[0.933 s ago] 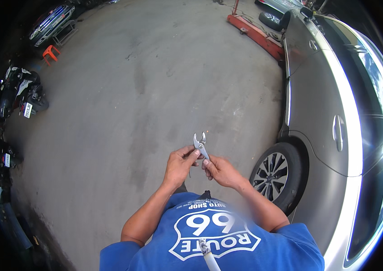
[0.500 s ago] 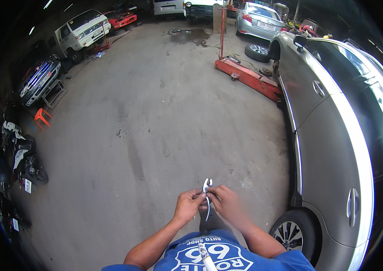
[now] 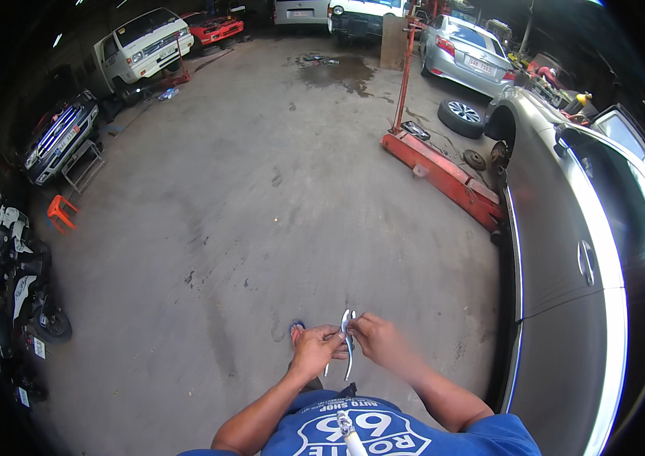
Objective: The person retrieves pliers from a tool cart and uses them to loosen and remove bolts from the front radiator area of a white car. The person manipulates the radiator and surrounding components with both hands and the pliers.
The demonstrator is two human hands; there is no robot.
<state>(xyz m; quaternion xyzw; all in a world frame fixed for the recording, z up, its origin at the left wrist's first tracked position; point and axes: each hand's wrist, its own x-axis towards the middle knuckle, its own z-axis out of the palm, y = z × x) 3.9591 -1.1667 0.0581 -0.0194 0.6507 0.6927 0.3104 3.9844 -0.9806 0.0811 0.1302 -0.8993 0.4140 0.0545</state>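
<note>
A pair of silver pliers (image 3: 350, 357) is held in front of my waist, jaws pointing away from me and the two handles spread apart below. My left hand (image 3: 316, 353) is closed round the pliers near the pivot, thumb and fingers pressed on the metal. The fingertips of my right hand (image 3: 380, 342) pinch the pliers at the right side, just below the jaws. Whether something small sits between those fingertips is hidden. Below both hands, a white cigarette (image 3: 351, 437) with an ash tip shows in front of my blue shirt (image 3: 300, 425).
A grey-brown car (image 3: 558, 319) stands close on my right. Ahead of it lie a red floor jack (image 3: 444, 178), a brake disc (image 3: 474, 159) and a loose wheel (image 3: 461, 118). An orange stool (image 3: 61, 213) and motorcycles (image 3: 22, 258) line the left. Concrete floor (image 3: 239, 190) stretches ahead.
I have moved forward: the car's rear wheel has left view, and the jack appears nearer. A sandalled foot now shows by my left hand. Both hands remain on the pliers.
</note>
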